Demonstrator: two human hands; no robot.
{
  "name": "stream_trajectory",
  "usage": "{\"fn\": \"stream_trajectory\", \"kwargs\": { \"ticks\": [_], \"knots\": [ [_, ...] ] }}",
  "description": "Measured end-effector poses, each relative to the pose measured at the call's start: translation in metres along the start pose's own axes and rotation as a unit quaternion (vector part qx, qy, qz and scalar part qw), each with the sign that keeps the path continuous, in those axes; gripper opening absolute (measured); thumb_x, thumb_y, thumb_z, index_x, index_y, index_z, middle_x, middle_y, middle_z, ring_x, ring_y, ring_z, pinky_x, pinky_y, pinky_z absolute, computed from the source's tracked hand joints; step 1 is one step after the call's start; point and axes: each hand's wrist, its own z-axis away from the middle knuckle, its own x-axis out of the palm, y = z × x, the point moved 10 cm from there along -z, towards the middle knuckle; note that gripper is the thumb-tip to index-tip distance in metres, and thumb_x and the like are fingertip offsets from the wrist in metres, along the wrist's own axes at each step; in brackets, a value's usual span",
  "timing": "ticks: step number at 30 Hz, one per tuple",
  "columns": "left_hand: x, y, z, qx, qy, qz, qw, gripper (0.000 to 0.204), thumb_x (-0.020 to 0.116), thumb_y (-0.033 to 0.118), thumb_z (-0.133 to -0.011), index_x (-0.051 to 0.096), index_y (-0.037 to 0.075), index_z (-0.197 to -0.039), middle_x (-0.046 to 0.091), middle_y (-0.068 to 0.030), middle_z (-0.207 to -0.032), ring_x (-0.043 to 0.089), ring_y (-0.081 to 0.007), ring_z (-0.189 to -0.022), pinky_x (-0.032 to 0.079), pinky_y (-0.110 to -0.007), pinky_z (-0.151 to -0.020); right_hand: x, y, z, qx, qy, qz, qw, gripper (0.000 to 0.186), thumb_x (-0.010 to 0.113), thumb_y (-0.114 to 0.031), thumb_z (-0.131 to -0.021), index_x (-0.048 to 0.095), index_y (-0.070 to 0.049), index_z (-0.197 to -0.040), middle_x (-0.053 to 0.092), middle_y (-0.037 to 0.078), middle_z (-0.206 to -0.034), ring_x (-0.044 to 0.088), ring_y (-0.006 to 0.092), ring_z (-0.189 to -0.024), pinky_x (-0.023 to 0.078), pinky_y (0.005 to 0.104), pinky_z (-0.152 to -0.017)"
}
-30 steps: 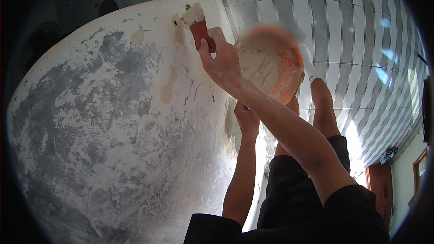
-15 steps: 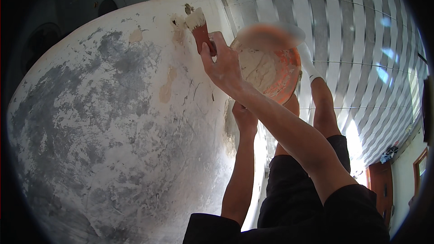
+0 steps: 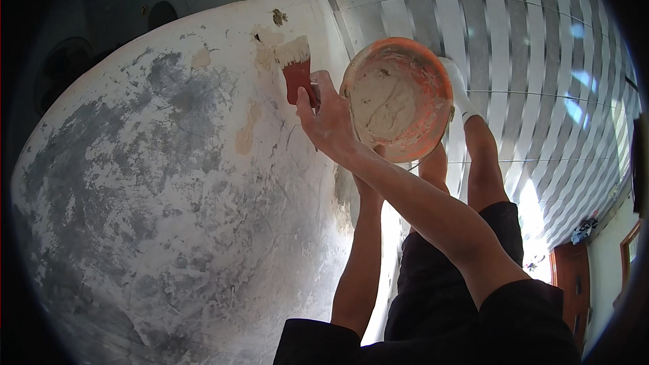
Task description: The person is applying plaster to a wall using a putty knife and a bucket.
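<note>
My right hand (image 3: 328, 122) grips a red-handled brush (image 3: 297, 78), its head coated in pale paste, against the upper right of the large white-and-grey mottled surface (image 3: 169, 216). A small dark hole (image 3: 278, 17) and pale filler patches (image 3: 245, 128) show on that surface near it. Beside the brush, my left hand (image 3: 379, 151), partly hidden behind my right forearm, holds an orange bucket (image 3: 436, 81) at its lower edge. Thick beige paste (image 3: 389, 98) lies inside the bucket.
Grey-and-white striped tiles (image 3: 541, 40) surround the right side, with my legs and white sock (image 3: 460, 91) there. A dark recessed area (image 3: 122, 0) lies beyond the curved edge at upper left. A wooden door (image 3: 569, 277) and small bundle (image 3: 583, 230) are far right.
My right hand and the brush have moved down, away from the dark hole, uncovering more of it. The bucket and my left hand have shifted only slightly.
</note>
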Motion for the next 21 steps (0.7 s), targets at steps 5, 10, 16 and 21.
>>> {"fn": "stream_trajectory", "kwargs": {
  "ticks": [5,10,16,21],
  "knots": [
    [0.007,0.004,0.006,0.014,-0.003,0.012,1.0,0.073,0.067,0.011,-0.087,0.024,0.012,-0.145,0.034,-0.0079,-0.143,0.042,-0.0243,-0.126,0.044,-0.042,-0.1,-0.014,0.006,0.005,0.044,0.016,-0.041,0.998,0.021,0.051,-0.015,-0.094,0.044,0.0,-0.107,0.065,0.017,-0.08,0.066,0.0261,-0.068,0.052,0.0366,-0.063],
    [0.018,0.04,0.019,0.073,0.101,-0.189,0.974,0.026,0.066,0.008,-0.087,0.055,0.001,-0.109,0.058,0.0004,-0.093,0.054,-0.0103,-0.08,0.045,-0.025,-0.068,-0.04,0.011,0.007,0.07,0.018,-0.085,0.994,0.026,0.051,-0.016,-0.096,0.043,0.003,-0.112,0.063,0.013,-0.09,0.065,0.0167,-0.068,0.052,0.03,-0.064],
    [0.029,0.042,0.025,-0.022,0.131,-0.152,0.979,0.021,0.063,0.006,-0.087,0.056,-0.001,-0.104,0.06,-0.0015,-0.09,0.057,-0.0088,-0.079,0.047,-0.025,-0.063,-0.072,-0.002,0.01,0.051,0.036,-0.108,0.992,0.023,0.05,-0.014,-0.094,0.045,0.002,-0.111,0.063,0.016,-0.087,0.065,0.0199,-0.068,0.052,0.0347,-0.065],
    [0.033,0.031,0.029,-0.039,0.111,-0.06,0.991,0.025,0.059,0.003,-0.086,0.054,-0.005,-0.109,0.061,-0.012,-0.104,0.062,-0.0189,-0.091,0.056,-0.031,-0.073,-0.114,-0.015,0.011,-0.026,0.064,-0.033,0.997,0.025,0.053,-0.015,-0.092,0.047,0.001,-0.112,0.063,0.015,-0.092,0.065,0.024,-0.07,0.052,0.0348,-0.068]
  ]
}}
